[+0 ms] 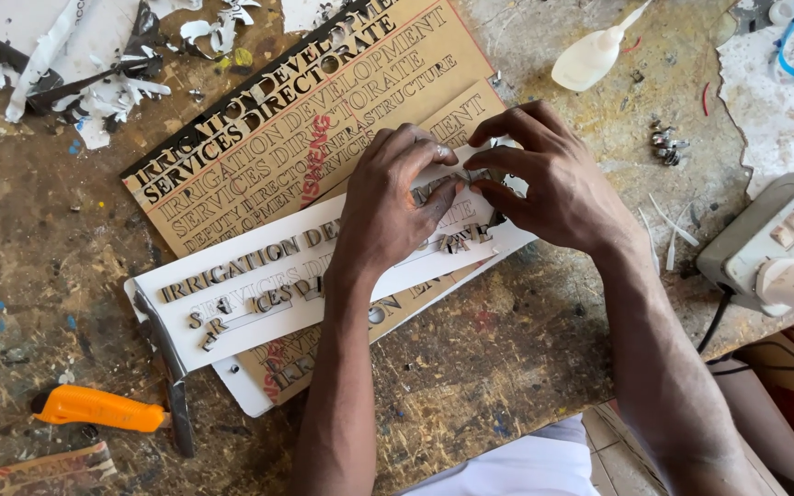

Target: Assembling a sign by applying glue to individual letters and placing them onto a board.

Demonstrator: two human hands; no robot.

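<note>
Orange-handled knife (pixel 98 409) is lying at 8 o'clock on the worn wooden bench (pixel 39 276), blade running toward the white sign board (pixel 232 298).

The board is sitting mid-bench on a brown cut-out sheet (pixel 323 110); its long axis is running from 8 o'clock up to 2 o'clock, and the text is reading along that line, tops of the letters facing 11 o'clock.

Progress, as a judgement: the top row of small cut letters (pixel 232 266) is looking filled at its left half, the second row is only partly set with gaps and a few loose pieces at its left end, and lower rows are showing outlines only. Roughly a third placed, most remaining.

Left hand (pixel 397 197) is pressing down on the board's middle, fingers curled, thumb and forefinger pinching toward a small letter; whether it is actually gripping it, cannot tell.

Right hand (pixel 544 179) is meeting it from 2 o'clock, fingertips nearly closed on a small dark letter piece (pixel 480 174) at the board's right end.

Glue bottle (pixel 595 55) is lying at 1 o'clock; a white power adaptor (pixel 774 248) is sitting at 3 o'clock.
</note>
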